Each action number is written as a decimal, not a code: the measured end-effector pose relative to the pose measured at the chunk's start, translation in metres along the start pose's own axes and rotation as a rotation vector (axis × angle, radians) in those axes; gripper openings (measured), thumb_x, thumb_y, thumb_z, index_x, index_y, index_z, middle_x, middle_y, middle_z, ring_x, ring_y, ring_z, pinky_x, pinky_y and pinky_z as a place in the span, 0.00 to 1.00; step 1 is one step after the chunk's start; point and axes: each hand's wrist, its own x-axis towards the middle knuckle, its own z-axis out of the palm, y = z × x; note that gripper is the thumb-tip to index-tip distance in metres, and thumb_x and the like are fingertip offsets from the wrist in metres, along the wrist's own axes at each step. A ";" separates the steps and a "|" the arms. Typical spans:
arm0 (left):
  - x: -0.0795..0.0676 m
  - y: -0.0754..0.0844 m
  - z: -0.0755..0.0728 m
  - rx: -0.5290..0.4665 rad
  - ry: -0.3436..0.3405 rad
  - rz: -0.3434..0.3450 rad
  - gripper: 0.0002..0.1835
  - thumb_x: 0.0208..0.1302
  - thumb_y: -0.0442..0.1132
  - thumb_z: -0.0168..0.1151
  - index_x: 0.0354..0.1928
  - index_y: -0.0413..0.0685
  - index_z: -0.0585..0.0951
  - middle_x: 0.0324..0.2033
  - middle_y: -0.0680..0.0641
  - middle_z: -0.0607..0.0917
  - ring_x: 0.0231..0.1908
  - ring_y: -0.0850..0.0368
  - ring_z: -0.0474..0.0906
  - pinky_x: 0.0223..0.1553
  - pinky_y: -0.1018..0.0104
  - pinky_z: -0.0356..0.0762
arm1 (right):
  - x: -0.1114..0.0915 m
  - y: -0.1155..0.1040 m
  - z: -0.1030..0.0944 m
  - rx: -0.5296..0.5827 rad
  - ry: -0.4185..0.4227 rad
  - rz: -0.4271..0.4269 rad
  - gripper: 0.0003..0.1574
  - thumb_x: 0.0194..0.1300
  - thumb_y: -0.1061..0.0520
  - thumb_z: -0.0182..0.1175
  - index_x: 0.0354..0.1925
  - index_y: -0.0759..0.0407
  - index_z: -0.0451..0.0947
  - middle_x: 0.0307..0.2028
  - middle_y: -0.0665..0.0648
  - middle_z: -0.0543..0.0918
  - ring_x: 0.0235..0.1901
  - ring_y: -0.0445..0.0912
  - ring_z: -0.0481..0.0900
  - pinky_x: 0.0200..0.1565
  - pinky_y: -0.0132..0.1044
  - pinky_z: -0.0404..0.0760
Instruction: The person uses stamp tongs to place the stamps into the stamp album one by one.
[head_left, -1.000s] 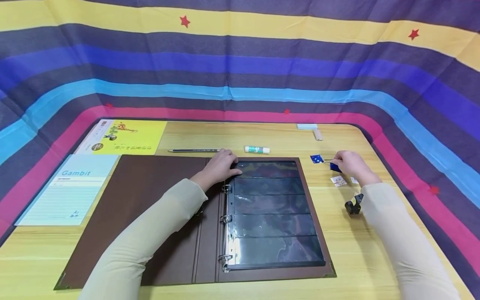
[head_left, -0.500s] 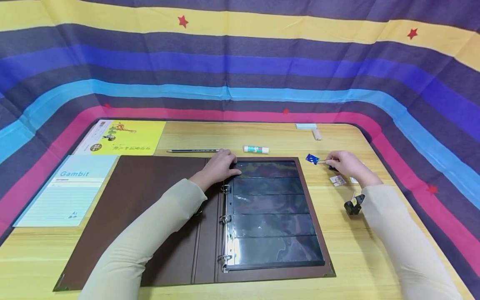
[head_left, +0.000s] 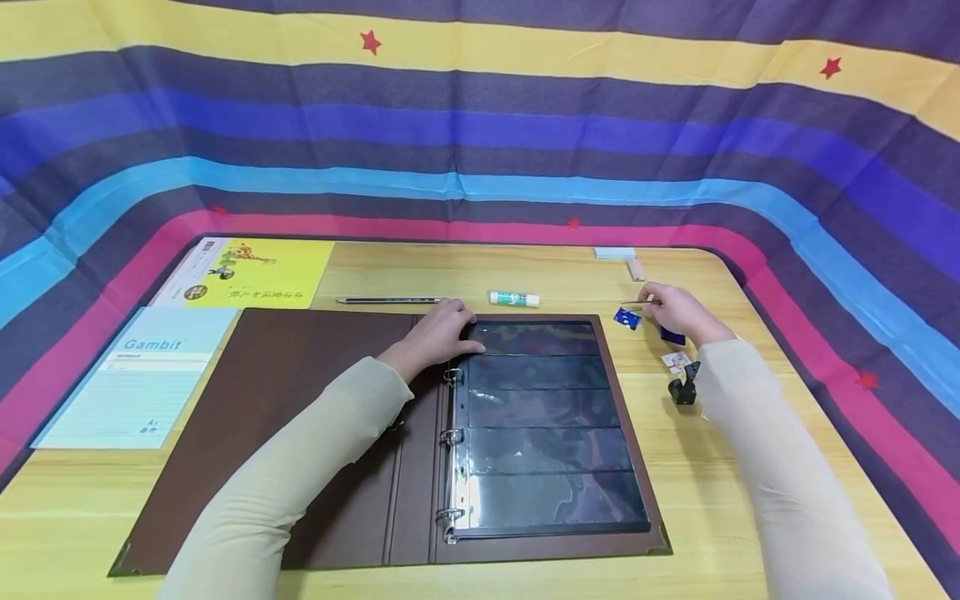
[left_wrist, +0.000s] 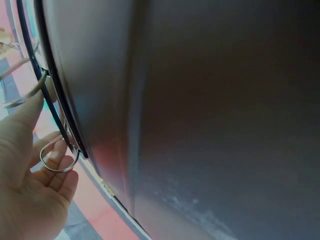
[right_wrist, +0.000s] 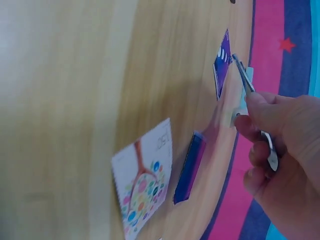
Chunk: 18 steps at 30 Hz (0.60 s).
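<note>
My left hand (head_left: 440, 333) rests at the top of an open brown stamp album (head_left: 322, 433), its thumb at the upper left corner of the black pocket page (head_left: 540, 408). The left wrist view shows its bent fingers beside a metal ring (left_wrist: 59, 171). My right hand (head_left: 678, 312) holds metal tweezers (right_wrist: 244, 75) between thumb and fingers. A blue stamp (head_left: 627, 318) stands just by the tweezer tips, which are right at its edge in the right wrist view. Below that hand are another dark blue stamp (head_left: 672, 336) and a white stamp with coloured dots (right_wrist: 145, 187).
A glue stick (head_left: 513, 298) and a pencil (head_left: 390, 300) lie behind the album. A yellow booklet (head_left: 277, 275) and a pale blue notebook (head_left: 135, 379) are at the left. An eraser (head_left: 636, 269) and a white block (head_left: 614, 252) lie at the back right, before a striped cloth.
The tweezers first shifted the blue stamp left and tilted it; now their tips are above it, towards the back. My right hand has moved left and back. The left hand stays put.
</note>
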 end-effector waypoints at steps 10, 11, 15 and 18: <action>0.001 -0.002 0.000 -0.031 -0.026 0.013 0.26 0.44 0.56 0.58 0.39 0.43 0.72 0.36 0.48 0.69 0.38 0.55 0.63 0.40 0.62 0.60 | 0.005 -0.002 0.000 -0.043 -0.034 0.067 0.08 0.61 0.61 0.43 0.38 0.60 0.68 0.36 0.63 0.71 0.31 0.52 0.66 0.30 0.42 0.65; 0.002 -0.002 0.000 -0.033 -0.031 0.011 0.26 0.44 0.56 0.58 0.39 0.43 0.72 0.36 0.48 0.69 0.38 0.55 0.63 0.41 0.62 0.60 | 0.005 -0.002 0.000 -0.047 -0.030 0.068 0.08 0.61 0.62 0.43 0.38 0.60 0.68 0.35 0.62 0.71 0.31 0.52 0.66 0.30 0.42 0.65; 0.002 -0.002 -0.001 -0.042 -0.052 -0.001 0.25 0.45 0.56 0.57 0.39 0.44 0.72 0.38 0.48 0.68 0.39 0.54 0.62 0.41 0.62 0.60 | 0.004 -0.004 0.001 -0.094 0.002 0.048 0.06 0.60 0.61 0.44 0.33 0.60 0.69 0.29 0.59 0.71 0.28 0.51 0.65 0.30 0.43 0.62; 0.003 -0.002 -0.002 -0.045 -0.065 -0.008 0.25 0.45 0.56 0.57 0.40 0.44 0.72 0.37 0.48 0.68 0.38 0.54 0.61 0.41 0.62 0.60 | 0.003 -0.004 0.001 -0.134 0.033 0.034 0.05 0.59 0.61 0.45 0.30 0.60 0.69 0.25 0.57 0.70 0.27 0.51 0.64 0.30 0.43 0.61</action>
